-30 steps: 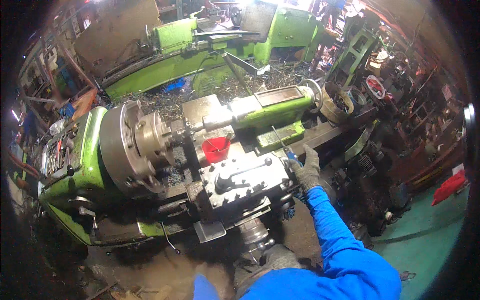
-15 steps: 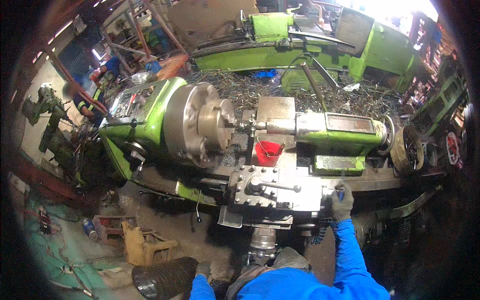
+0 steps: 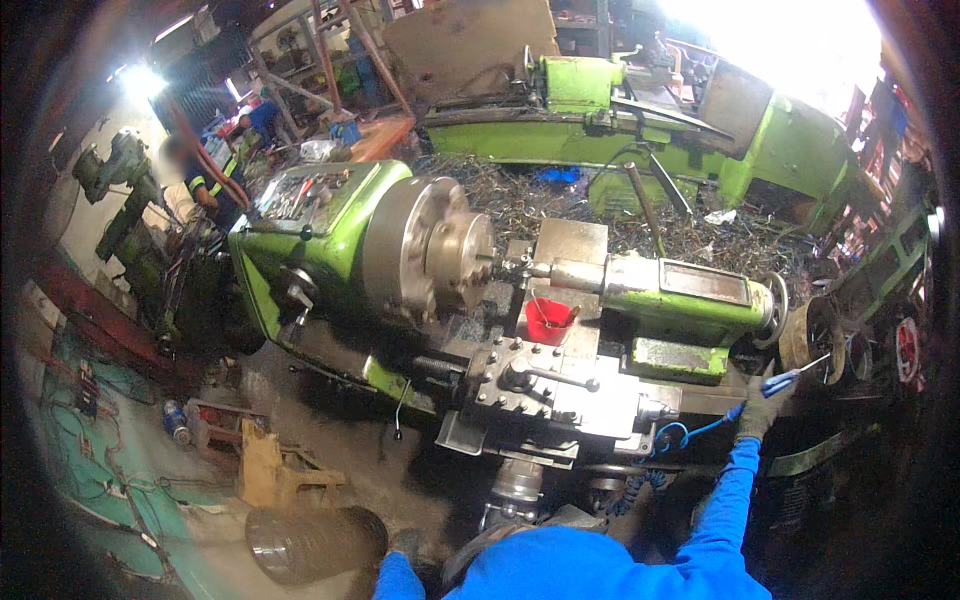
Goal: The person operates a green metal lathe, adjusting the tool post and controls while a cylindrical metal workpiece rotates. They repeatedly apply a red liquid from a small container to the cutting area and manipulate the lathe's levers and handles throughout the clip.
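Note:
In my gloved right hand (image 3: pixel 762 412) is a blue air blow gun (image 3: pixel 782 382), its thin nozzle pointing right, past the tailstock end of a green lathe. A blue air hose (image 3: pixel 700 428) trails from the gun back toward the carriage, where it coils. My gloved left hand (image 3: pixel 406 543) hangs low beside a dark cylinder (image 3: pixel 318 545); its fingers cannot be made out. Before me lie the lathe's tool post (image 3: pixel 525 378) with its lever, and a red bucket (image 3: pixel 548 322) on the cross slide. The chuck (image 3: pixel 455 250) looks smeared, and the tailstock (image 3: pixel 680 295) stands opposite it.
Metal swarf (image 3: pixel 480 185) is heaped behind the lathe, in front of a second green machine (image 3: pixel 590 130). Loose tools lie on the headstock (image 3: pixel 310 195). A yellow stool (image 3: pixel 270 465) stands at lower left. Another person (image 3: pixel 205 190) is at the far left.
My right hand has swung out to the right from beside the carriage, bringing the blow gun along and stretching its hose. The view has shifted; my left hand stays low.

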Demonstrator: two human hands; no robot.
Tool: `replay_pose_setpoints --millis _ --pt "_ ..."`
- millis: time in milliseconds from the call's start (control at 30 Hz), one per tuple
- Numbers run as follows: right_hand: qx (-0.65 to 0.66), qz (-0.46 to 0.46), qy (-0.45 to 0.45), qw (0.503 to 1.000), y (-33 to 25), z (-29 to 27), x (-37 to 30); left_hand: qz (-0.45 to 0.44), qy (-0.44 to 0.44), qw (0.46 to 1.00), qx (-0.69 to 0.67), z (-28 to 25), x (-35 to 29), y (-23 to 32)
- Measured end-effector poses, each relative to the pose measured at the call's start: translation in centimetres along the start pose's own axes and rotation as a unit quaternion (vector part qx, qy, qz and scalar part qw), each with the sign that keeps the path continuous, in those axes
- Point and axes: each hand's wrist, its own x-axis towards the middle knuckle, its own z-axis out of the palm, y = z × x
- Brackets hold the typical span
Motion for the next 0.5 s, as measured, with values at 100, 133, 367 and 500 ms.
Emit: replay_pose_setpoints --millis 100,133,367,500 --pt "0.355 0.26 0.03 0.898 -8.9 0.2 2.6 -0.047 -0.013 0.998 -0.041 1.4 2.3 -2.8" --pt "0.428 0.309 0.083 0.845 -15.0 -0.1 3.9 -0.083 -0.017 0.992 -0.09 2.6 2.8 -3.5" --pt "0.247 0.093 -0.394 0.88 -32.3 7.8 6.3 0.026 0.008 0.998 0.057 2.7 3.1 -3.6" --pt "0.049 -0.162 -0.603 0.779 -43.0 14.8 1.7 -0.025 -0.024 0.999 -0.027 3.9 1.8 -2.2"
